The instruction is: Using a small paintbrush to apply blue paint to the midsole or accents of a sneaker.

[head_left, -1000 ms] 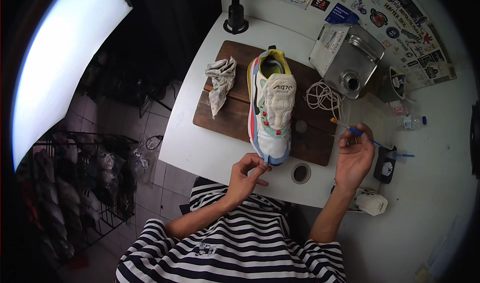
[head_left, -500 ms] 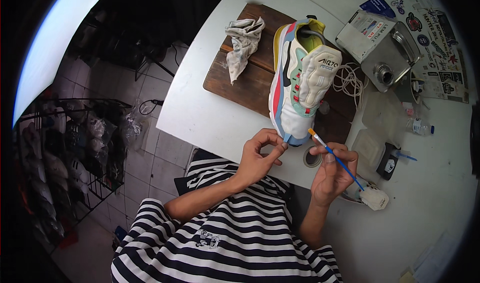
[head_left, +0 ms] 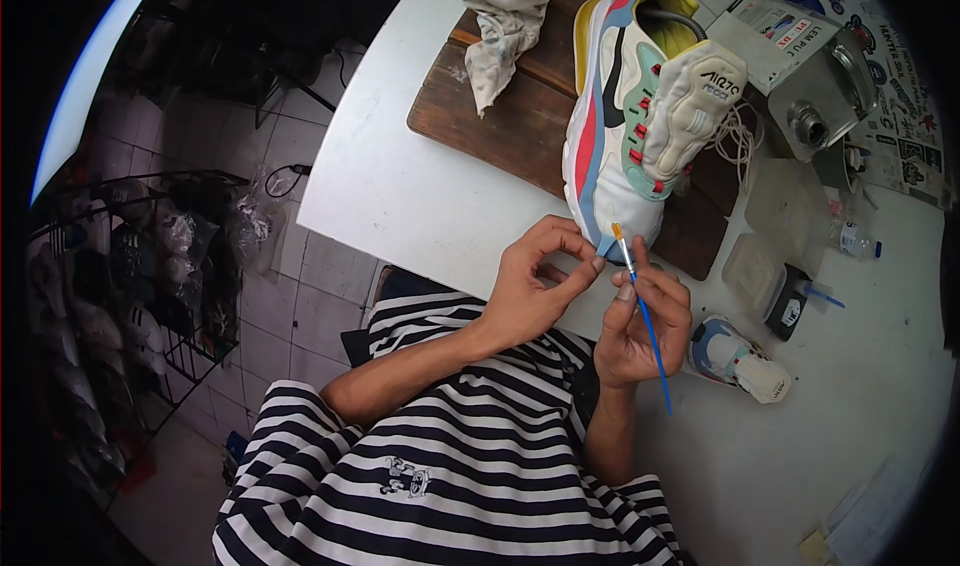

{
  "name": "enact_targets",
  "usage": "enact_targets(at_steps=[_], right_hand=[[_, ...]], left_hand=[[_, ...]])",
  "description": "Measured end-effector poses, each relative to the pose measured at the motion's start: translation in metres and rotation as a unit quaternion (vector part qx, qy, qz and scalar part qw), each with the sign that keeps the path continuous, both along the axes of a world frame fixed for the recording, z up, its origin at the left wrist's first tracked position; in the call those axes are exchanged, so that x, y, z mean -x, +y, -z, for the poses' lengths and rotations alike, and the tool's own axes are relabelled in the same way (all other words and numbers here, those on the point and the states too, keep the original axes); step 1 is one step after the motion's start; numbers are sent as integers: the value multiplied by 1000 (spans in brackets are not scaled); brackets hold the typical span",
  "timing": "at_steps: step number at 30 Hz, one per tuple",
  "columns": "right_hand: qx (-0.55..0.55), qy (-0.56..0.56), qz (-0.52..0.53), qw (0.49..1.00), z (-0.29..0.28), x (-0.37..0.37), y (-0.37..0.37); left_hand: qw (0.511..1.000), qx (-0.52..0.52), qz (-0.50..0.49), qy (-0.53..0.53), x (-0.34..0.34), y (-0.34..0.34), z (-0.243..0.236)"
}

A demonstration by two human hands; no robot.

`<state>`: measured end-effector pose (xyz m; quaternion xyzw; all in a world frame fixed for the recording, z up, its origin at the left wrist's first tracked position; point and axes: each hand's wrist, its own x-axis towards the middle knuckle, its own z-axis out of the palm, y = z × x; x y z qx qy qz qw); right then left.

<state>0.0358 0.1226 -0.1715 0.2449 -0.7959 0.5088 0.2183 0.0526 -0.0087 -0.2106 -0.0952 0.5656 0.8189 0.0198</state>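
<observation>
A white sneaker (head_left: 622, 191) with blue, red, green and yellow parts rests on a dark wooden board, its toe pointing at me. My left hand (head_left: 545, 276) pinches the blue flap (head_left: 606, 250) at the tip of the toe between thumb and finger. Between the fingers of my right hand (head_left: 645, 321) is a thin paintbrush (head_left: 650, 331) with a blue handle. Its yellowish bristles are at the white toe, just above the flap; whether they touch cannot be told. The sneaker's laces are out, and its tongue flops to the right.
A crumpled, stained cloth (head_left: 508, 41) lies on the wooden board (head_left: 455, 101). To the right are a metal can (head_left: 790, 81), white laces (head_left: 738, 144), a plastic container (head_left: 755, 271), a black box (head_left: 788, 304) and a small bottle (head_left: 860, 241). A second sneaker (head_left: 738, 356) sits near my right arm.
My right hand has moved left and the brush tip has come from beside the shoe onto the toe area. The view has shifted. My left hand keeps its pinch.
</observation>
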Motion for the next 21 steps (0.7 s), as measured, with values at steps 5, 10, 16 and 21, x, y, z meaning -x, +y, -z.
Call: enact_targets(at_steps=[5,10,16,21], right_hand=[[-73,32,0,997,-11,5,-1],[-175,110,15,978,-10,5,-6],[-49,58,33,997,2,0,-2],[-140,108,10,984,-15,1,2]], left_hand=[[1000,-5,-1,-1,-1,-1,-2],[999,-20,-35,11,-2,2,-3],[998,63,2,15,0,-8,-12],[997,73,16,20,3,-17,-14]])
